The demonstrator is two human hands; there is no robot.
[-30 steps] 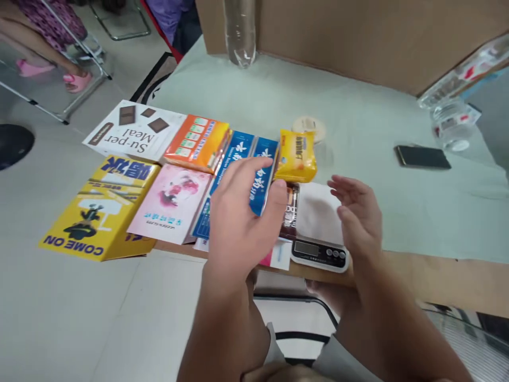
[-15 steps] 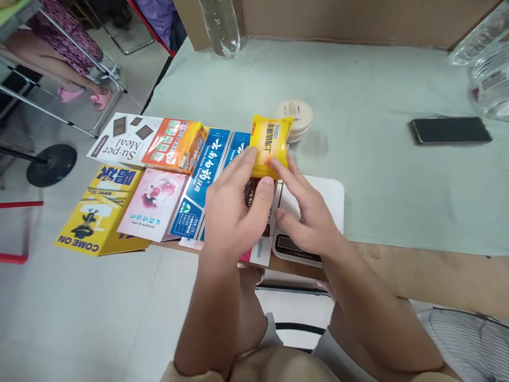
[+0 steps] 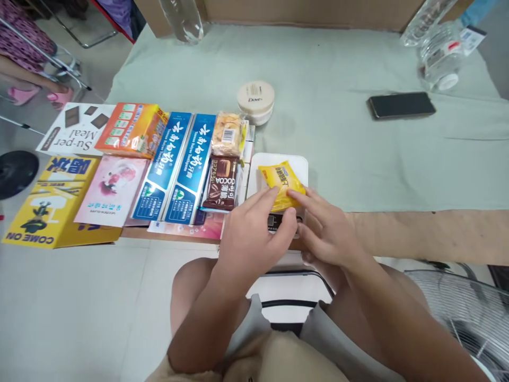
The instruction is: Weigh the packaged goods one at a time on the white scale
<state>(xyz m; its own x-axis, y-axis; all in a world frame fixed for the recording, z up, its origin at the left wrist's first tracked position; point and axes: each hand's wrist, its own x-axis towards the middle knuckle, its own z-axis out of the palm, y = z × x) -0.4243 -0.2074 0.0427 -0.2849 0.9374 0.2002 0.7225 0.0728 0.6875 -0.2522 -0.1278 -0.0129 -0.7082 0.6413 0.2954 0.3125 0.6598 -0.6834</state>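
Presently: one yellow packet (image 3: pixel 280 179) on white scale (image 3: pixel 301 165). My left hand (image 3: pixel 251 237) and right hand (image 3: pixel 333 229) touch its near side, thumbs spread from fingers. Left: one brown packet (image 3: pixel 221 183).

Yellow packet (image 3: pixel 281 178): plastic film, glossy, crinkled. Scale (image 3: pixel 255 180): white plastic platform, smooth. Cocoa packet (image 3: pixel 221 183): brown film with a sheen; the clear-wrapped packet (image 3: pixel 226 133) above it, transparent film, shiny. Blue toothpaste boxes (image 3: pixel 193 164): coated card, smooth, glossy. Dove jar (image 3: pixel 255 100): cream plastic, smooth. Phone (image 3: pixel 401 105): dark, glassy face. Table cover (image 3: pixel 338 132): pale green cloth, matt, faintly creased. Backboard (image 3: pixel 278 13): brown cardboard, matt. Fan guard (image 3: pixel 457 297): thin wire, metal-looking.
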